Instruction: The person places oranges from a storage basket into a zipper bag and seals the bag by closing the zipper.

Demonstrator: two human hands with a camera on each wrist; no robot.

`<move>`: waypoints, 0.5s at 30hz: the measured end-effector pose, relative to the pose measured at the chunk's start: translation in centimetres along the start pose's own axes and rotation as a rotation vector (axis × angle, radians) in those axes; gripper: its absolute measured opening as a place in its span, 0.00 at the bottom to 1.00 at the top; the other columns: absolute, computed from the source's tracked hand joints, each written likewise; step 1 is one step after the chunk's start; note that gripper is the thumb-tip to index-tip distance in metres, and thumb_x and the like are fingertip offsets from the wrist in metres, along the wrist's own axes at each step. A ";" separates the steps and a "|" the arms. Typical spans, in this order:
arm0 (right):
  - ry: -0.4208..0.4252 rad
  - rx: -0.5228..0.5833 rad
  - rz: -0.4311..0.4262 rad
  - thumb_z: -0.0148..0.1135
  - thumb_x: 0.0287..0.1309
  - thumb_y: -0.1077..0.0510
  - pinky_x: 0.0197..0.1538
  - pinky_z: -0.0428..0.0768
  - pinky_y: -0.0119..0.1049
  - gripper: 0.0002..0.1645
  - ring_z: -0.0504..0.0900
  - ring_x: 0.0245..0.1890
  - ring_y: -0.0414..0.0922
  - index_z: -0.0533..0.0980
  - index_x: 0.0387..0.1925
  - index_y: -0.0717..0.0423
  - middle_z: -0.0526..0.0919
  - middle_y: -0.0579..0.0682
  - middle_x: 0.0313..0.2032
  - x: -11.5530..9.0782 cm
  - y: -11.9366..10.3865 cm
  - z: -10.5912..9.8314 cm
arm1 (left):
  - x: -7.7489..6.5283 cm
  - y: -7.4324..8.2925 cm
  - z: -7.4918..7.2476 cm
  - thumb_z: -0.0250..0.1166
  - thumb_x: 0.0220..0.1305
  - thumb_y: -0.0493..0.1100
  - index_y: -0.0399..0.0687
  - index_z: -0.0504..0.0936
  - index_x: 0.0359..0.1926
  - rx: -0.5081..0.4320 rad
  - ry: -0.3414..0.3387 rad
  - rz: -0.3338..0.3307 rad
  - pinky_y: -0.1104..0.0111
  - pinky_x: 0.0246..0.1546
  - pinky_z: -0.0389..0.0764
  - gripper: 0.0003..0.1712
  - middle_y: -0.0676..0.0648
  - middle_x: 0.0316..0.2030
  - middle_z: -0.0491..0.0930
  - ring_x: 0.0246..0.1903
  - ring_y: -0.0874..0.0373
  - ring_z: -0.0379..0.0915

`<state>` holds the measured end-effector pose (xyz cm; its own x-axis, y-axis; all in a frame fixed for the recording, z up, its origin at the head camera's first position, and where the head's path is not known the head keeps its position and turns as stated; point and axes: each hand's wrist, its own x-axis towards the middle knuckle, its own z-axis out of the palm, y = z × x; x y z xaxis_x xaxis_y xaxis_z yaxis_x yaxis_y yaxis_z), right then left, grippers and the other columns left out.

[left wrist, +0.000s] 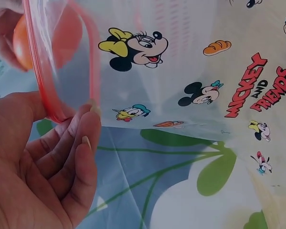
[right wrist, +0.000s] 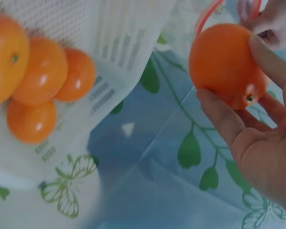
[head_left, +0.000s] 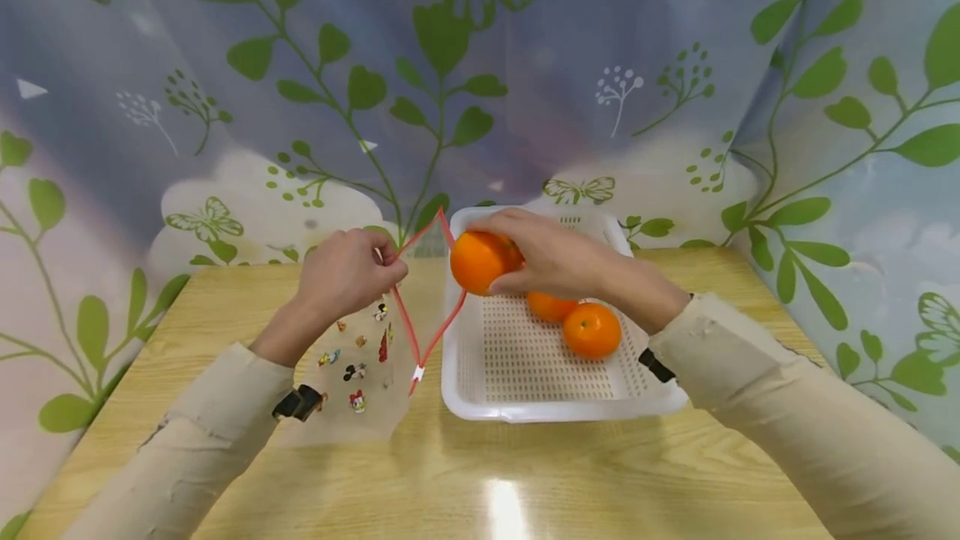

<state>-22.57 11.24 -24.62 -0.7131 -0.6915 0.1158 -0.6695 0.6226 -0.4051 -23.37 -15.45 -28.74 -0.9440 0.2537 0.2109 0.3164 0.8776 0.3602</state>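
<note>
My left hand (head_left: pixel 350 272) pinches the red-edged mouth of a clear zip bag (left wrist: pixel 190 62) printed with cartoon characters. The mouth gapes in a diamond shape, with a white slider (head_left: pixel 417 373) at its near corner. My right hand (head_left: pixel 551 252) grips an orange (right wrist: pixel 221 59) right at the bag's opening; a second orange (right wrist: pixel 252 93) shows against it, within the same fingers. In the left wrist view, orange fruit (left wrist: pixel 66 36) appears through the bag's clear side. Below the right forearm, several more oranges (head_left: pixel 592 331) lie in a white plastic basket (head_left: pixel 517 412).
The basket stands on a wooden table (head_left: pixel 600 473), to the right of the bag. Behind the table hangs a leaf-patterned cloth (head_left: pixel 525 107), which also covers both sides. Dark straps (head_left: pixel 298 402) circle the sleeved wrists.
</note>
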 end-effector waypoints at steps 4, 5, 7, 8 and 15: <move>0.065 0.058 0.026 0.71 0.53 0.51 0.58 0.70 0.43 0.43 0.67 0.59 0.46 0.63 0.68 0.51 0.66 0.51 0.64 0.7 -1.1 0.6 | 0.2 0.4 -0.4 0.55 0.57 0.47 0.53 0.78 0.24 -0.015 -0.002 -0.031 0.68 0.09 0.61 0.09 0.55 0.14 0.76 0.11 0.57 0.68; 0.078 0.073 0.036 0.71 0.53 0.51 0.56 0.71 0.43 0.44 0.68 0.58 0.45 0.63 0.69 0.51 0.66 0.51 0.64 0.8 -1.3 0.8 | 0.3 0.6 -0.4 0.55 0.57 0.47 0.53 0.78 0.24 -0.022 -0.002 -0.041 0.68 0.09 0.62 0.09 0.56 0.14 0.77 0.12 0.57 0.69; 0.095 0.111 0.063 0.71 0.53 0.50 0.55 0.72 0.42 0.45 0.70 0.56 0.45 0.61 0.70 0.49 0.66 0.51 0.64 1.1 -1.8 1.1 | 0.4 0.8 -0.6 0.55 0.58 0.48 0.53 0.77 0.25 -0.044 -0.001 -0.054 0.67 0.09 0.64 0.09 0.56 0.15 0.78 0.12 0.58 0.71; 0.100 0.127 0.076 0.71 0.53 0.49 0.54 0.73 0.41 0.46 0.71 0.55 0.45 0.61 0.70 0.49 0.67 0.50 0.64 1.2 -2.1 1.2 | 0.5 0.9 -0.6 0.54 0.58 0.48 0.53 0.77 0.25 -0.053 0.003 -0.059 0.67 0.09 0.65 0.09 0.56 0.14 0.78 0.12 0.58 0.72; 0.113 0.146 0.130 0.71 0.53 0.48 0.53 0.73 0.38 0.45 0.73 0.52 0.43 0.62 0.69 0.51 0.69 0.47 0.62 2.0 -3.6 2.0 | 0.7 0.9 -0.9 0.54 0.61 0.46 0.47 0.76 0.29 -0.216 0.036 -0.089 0.68 0.11 0.67 0.09 0.53 0.13 0.78 0.13 0.58 0.75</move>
<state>-21.17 6.87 -24.75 -0.8160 -0.5579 0.1515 -0.5386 0.6385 -0.5497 -23.70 -14.81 -27.48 -0.9663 0.1617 0.2004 0.2487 0.7877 0.5637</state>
